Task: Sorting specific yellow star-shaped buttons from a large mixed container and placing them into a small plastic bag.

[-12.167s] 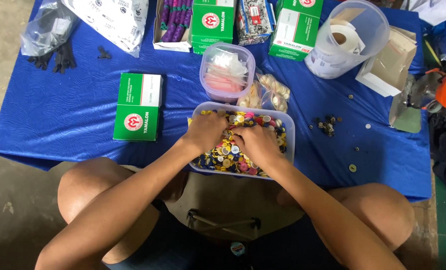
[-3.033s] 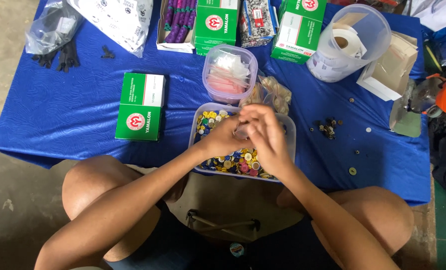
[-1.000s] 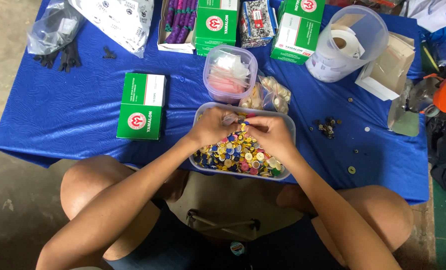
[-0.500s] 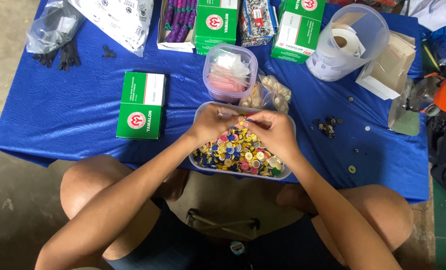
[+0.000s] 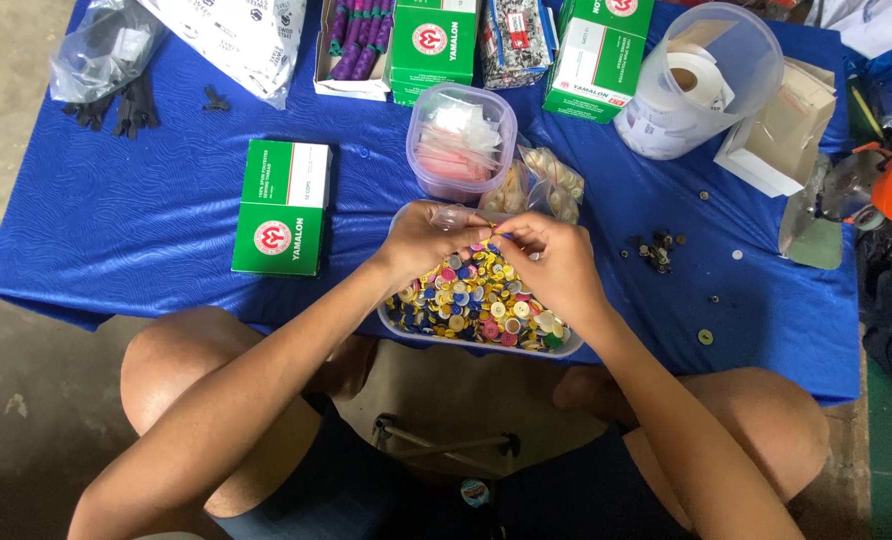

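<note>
Where the blue cloth covers the table, we note three green boxes: one lying alone at left, two along the far edge. A large clear tub holds a tape roll; a small tub holds pink pieces. Nearest us, a shallow clear tray is heaped with coloured buttons. Over it, our left hand and right hand meet, fingertips pinched together on something tiny, possibly a button.
</note>
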